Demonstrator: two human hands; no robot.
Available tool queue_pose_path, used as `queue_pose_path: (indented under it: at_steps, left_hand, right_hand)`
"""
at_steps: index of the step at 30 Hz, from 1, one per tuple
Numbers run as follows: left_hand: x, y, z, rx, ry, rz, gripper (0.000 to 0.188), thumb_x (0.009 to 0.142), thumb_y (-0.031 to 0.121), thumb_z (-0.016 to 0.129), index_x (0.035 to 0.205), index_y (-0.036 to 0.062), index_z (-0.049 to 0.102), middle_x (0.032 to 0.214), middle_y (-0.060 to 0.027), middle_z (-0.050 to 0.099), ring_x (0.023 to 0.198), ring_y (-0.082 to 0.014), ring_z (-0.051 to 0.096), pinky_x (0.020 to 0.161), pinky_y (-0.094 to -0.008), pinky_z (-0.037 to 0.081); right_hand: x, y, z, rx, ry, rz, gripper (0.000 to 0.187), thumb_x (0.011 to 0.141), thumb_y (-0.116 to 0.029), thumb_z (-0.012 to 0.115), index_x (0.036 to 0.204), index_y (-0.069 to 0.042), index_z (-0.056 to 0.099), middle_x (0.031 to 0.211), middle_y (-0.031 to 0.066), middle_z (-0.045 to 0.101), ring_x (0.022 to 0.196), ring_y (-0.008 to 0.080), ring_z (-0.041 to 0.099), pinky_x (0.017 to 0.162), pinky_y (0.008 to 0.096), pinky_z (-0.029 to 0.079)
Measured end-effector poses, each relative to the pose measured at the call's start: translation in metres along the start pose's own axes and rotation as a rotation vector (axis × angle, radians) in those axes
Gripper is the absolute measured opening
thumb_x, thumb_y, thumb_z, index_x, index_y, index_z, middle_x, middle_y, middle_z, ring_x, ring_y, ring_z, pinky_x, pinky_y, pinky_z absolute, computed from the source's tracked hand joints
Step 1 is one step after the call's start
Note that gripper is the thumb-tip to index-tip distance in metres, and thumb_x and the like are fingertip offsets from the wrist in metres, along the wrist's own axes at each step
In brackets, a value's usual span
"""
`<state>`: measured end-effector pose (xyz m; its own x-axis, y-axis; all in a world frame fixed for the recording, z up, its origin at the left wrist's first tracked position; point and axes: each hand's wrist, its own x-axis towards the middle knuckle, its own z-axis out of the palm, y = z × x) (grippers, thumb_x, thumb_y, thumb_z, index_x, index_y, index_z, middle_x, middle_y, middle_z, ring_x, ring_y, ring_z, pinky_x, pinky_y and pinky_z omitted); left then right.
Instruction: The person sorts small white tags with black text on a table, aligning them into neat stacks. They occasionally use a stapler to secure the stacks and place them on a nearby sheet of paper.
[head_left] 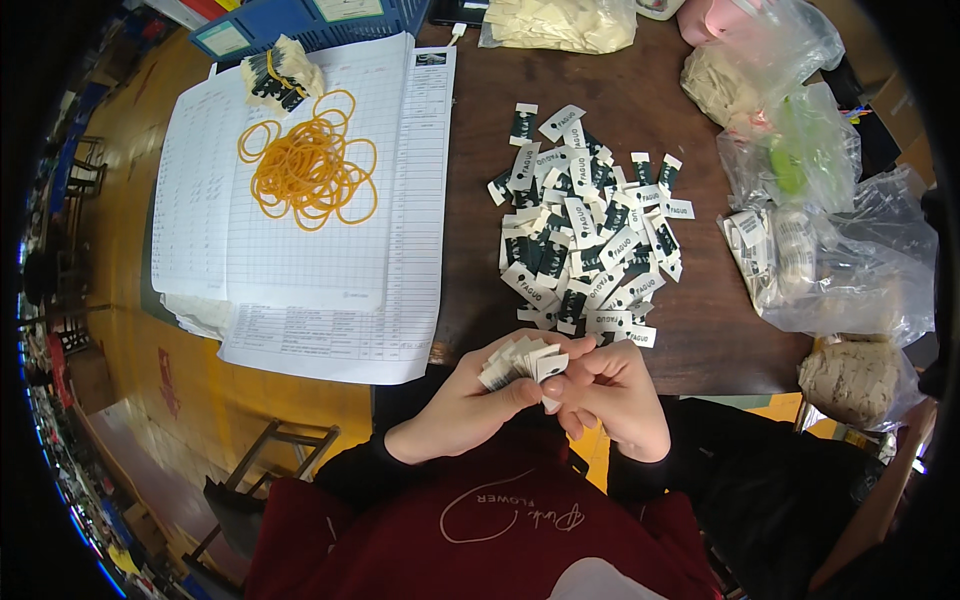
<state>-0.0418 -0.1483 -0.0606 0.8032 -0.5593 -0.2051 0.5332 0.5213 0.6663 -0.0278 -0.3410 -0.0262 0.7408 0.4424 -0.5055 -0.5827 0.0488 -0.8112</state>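
A small fanned stack of white cloth labels [517, 362] rests in my left hand [452, 416], its thumb pressing on them near the table's front edge. My right hand [630, 402] meets it from the right, fingers curled, with thumb and fingertips pinching a label at the stack's right end. Just beyond both hands, a loose pile of black and white labels [582, 228] spreads over the dark table [470, 200]. Some labels there lie face up, others turned over or overlapping.
Orange rubber bands [308, 172] lie heaped on paper sheets [200, 215] at the left, below a banded label bundle [270, 82]. A blue crate [285, 32] stands behind. Clear plastic bags [850, 255] line the right side; another bag of labels [560, 25] sits at the back.
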Motion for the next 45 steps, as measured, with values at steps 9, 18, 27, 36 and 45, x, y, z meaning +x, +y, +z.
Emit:
queue_pose_path:
  at_steps: [9,18,27,36,45]
  left_hand:
    - [0.005,0.003,-0.005,-0.221,0.105,0.235,0.045,0.1,0.023,0.064,0.135,-0.0015,0.049,0.111,-0.0033,0.056,0.114,-0.0151,0.057,0.114,-0.0385,0.042]
    - [0.004,-0.001,-0.01,-0.274,0.225,0.114,0.035,0.106,0.027,0.055,0.133,0.0051,0.05,0.109,-0.0031,0.054,0.111,-0.0186,0.056,0.109,-0.0408,0.045]
    - [0.005,-0.001,-0.014,-0.323,0.185,0.112,0.032,0.108,0.025,0.051,0.133,0.0058,0.05,0.111,-0.002,0.053,0.111,-0.0168,0.054,0.108,-0.0398,0.043]
    - [0.009,-0.003,-0.016,-0.292,0.163,0.145,0.03,0.109,0.023,0.048,0.133,0.0056,0.049,0.112,-0.0022,0.052,0.116,-0.0136,0.053,0.116,-0.0427,0.04]
    - [0.008,-0.005,-0.016,-0.267,0.171,0.154,0.03,0.11,0.026,0.045,0.131,0.0061,0.05,0.111,-0.003,0.053,0.114,-0.0143,0.054,0.113,-0.0427,0.043]
  right_hand:
    - [0.024,-0.028,0.001,-0.792,0.438,-0.488,0.015,0.084,-0.007,0.076,0.095,0.003,0.072,0.081,0.0101,0.067,0.069,0.0169,0.063,0.064,0.0306,0.049]
    - [0.085,-0.017,0.02,-1.188,0.754,-0.612,0.035,0.074,-0.012,0.082,0.105,-0.004,0.068,0.107,0.0128,0.056,0.098,0.0327,0.053,0.084,0.0422,0.045]
    - [0.071,-0.031,0.013,-1.185,0.56,-0.575,0.026,0.076,-0.008,0.08,0.099,-0.005,0.069,0.101,0.0096,0.057,0.096,0.0308,0.054,0.082,0.0417,0.047]
    - [0.069,-0.049,0.004,-1.265,0.41,-0.552,0.02,0.079,-0.002,0.075,0.098,-0.004,0.07,0.098,0.0107,0.059,0.097,0.0309,0.058,0.082,0.0398,0.047]
    - [0.062,-0.057,-0.004,-0.998,0.525,-0.596,0.017,0.075,-0.001,0.079,0.09,-0.004,0.072,0.077,0.0069,0.056,0.071,0.0211,0.055,0.066,0.0325,0.045]
